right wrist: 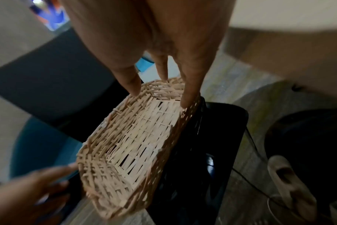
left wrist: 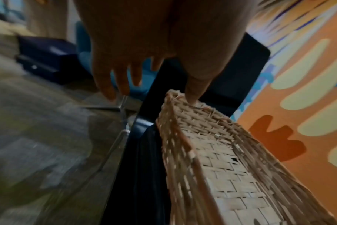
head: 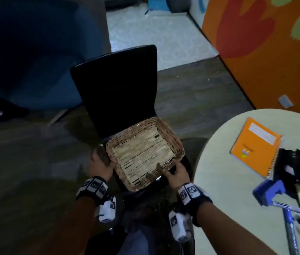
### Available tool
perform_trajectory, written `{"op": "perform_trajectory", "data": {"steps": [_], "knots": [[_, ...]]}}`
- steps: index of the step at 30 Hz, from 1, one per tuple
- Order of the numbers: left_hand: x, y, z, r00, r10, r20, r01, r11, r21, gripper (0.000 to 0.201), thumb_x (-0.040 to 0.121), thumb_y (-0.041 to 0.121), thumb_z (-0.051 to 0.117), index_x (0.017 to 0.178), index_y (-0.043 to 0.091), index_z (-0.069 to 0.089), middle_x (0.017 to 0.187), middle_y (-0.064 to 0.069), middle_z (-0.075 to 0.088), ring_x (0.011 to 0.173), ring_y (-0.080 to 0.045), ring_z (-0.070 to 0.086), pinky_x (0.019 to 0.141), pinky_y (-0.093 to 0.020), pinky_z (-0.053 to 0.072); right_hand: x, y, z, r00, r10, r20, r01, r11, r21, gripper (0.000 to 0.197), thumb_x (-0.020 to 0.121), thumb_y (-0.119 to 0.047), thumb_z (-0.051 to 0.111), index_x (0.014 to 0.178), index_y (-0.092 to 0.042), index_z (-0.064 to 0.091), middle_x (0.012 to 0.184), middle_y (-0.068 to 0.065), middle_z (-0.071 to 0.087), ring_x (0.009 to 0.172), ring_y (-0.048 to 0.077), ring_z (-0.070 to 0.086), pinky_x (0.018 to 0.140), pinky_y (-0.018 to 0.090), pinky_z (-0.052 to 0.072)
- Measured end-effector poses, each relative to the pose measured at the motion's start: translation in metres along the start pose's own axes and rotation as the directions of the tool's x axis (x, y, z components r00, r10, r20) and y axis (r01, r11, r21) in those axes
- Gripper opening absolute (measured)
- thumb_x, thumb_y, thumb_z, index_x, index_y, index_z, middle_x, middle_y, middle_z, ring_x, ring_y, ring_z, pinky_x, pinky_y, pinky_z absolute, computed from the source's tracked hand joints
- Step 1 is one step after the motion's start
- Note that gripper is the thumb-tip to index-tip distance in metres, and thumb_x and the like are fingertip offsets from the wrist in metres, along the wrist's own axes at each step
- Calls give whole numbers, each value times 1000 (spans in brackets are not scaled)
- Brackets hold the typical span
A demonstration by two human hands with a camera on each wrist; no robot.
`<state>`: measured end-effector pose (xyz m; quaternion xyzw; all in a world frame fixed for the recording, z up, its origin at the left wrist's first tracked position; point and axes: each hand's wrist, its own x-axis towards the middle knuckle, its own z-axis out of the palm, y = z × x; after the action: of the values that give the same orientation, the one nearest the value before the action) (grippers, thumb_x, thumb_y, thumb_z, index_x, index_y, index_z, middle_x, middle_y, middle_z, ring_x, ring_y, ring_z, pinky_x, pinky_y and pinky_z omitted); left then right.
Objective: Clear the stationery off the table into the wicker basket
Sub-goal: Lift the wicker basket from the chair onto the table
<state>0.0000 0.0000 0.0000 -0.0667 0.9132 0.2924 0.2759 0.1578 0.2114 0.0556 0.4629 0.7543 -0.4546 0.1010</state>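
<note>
The shallow rectangular wicker basket (head: pixel 141 151) of pale woven strips sits on the seat of a black chair (head: pixel 116 92), to the left of the round pale counter (head: pixel 224 173). It is empty inside. The left hand (head: pixel 100 165) holds its left short end: in the left wrist view the thumb presses on the rim (left wrist: pixel 190 97) and the other fingers (left wrist: pixel 108 88) hang outside the wall. The right hand (head: pixel 176 173) holds the near right corner, with fingers (right wrist: pixel 188 97) curled over the rim into the basket and the thumb beside them.

On the counter, well apart from the basket, an orange spiral-bound notebook (head: pixel 254 146) lies near the far edge. Just beside its spiral side there is a black object (head: pixel 296 170), too blurred to name. Nearer to the person stands a blue blocky object (head: pixel 269 190), and blue pens (head: pixel 289 223) lie at the counter's near right part.
</note>
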Motion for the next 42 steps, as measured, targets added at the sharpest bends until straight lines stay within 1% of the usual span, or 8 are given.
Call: {"op": "perform_trajectory", "data": {"steps": [7,10,15,20,25,29,35,42], "knots": [[21,-25,45,950,-134,282,171,979,-111,54,85,35,58,134,16,45,137,-8,53,119,-36,56,99,-34,46,39,5,20,975,220,43,-223,967,126,56,88,-24,63,139,-12,43,147,14,43,131,32,44,105,35,38],[44,-44,56,954,-66,291,125,974,-190,36,86,25,53,122,19,52,130,-15,60,114,-36,60,96,-52,50,39,8,24,985,173,-26,-170,981,98,49,88,-21,64,133,-8,50,146,13,42,129,31,46,101,31,40],[-16,31,-14,970,36,239,58,926,-374,22,96,4,44,117,4,51,115,-14,59,102,-31,58,75,-38,60,12,-1,-11,984,-64,-165,81,992,97,46,83,-19,69,126,-14,55,133,12,37,109,20,49,105,31,41],[-48,80,-66,924,291,250,-207,927,-312,16,96,8,43,103,8,58,107,-15,61,93,-29,58,51,-18,54,-53,10,-94,826,-368,-427,357,928,-107,37,85,-37,60,119,-22,62,133,14,36,131,25,31,110,29,25],[-91,141,-56,757,503,418,-414,863,-289,24,95,8,46,84,22,62,91,-4,65,82,-15,58,70,-26,47,-120,64,-163,709,-354,-610,437,900,-15,19,87,-27,60,103,-19,67,137,2,41,126,12,43,103,20,37],[-137,176,-16,592,538,600,-492,831,-258,21,95,7,47,89,14,66,81,-2,71,79,-19,62,70,-29,46,-180,120,-185,704,-95,-704,383,885,264,25,88,-13,63,106,-29,55,111,2,63,96,8,64,73,28,54],[-194,196,45,277,499,821,-716,677,-171,26,97,19,49,88,21,74,89,3,77,84,-7,67,80,-31,48,-280,222,-164,744,185,-642,39,947,318,51,88,-17,64,130,-39,43,107,-8,66,79,9,69,66,30,57],[-245,192,113,106,480,871,-928,362,-87,44,92,50,44,89,13,68,93,-8,75,95,-25,67,81,-34,50,-344,280,-115,676,394,-623,-46,866,498,47,89,-7,60,128,-31,50,106,-2,68,78,18,71,66,46,60]]}}
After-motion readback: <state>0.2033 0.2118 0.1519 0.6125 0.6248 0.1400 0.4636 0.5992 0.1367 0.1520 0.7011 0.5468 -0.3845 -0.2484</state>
